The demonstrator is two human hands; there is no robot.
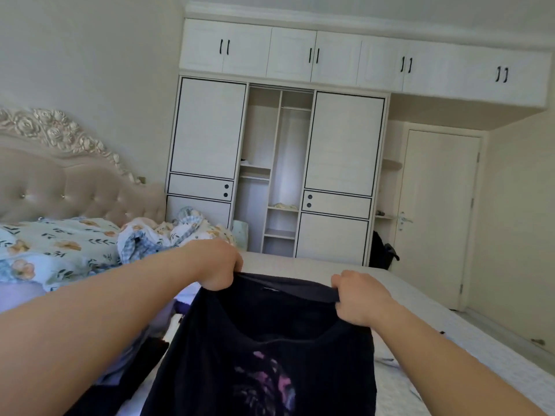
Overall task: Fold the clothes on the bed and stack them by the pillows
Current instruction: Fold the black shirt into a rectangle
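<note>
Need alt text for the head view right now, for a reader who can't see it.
Both hands, left hand and right hand, grip the top edge of a dark printed shirt, holding it up over the bed. A floral quilt lies bunched at left by the headboard; a white wardrobe stands behind.

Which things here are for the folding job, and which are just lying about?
For the job:
- dark shirt, gripped by the left hand and right hand
- clothes pile
- bed
- pillow

Just lying about:
- wardrobe
- door
- black bag
- headboard
</note>
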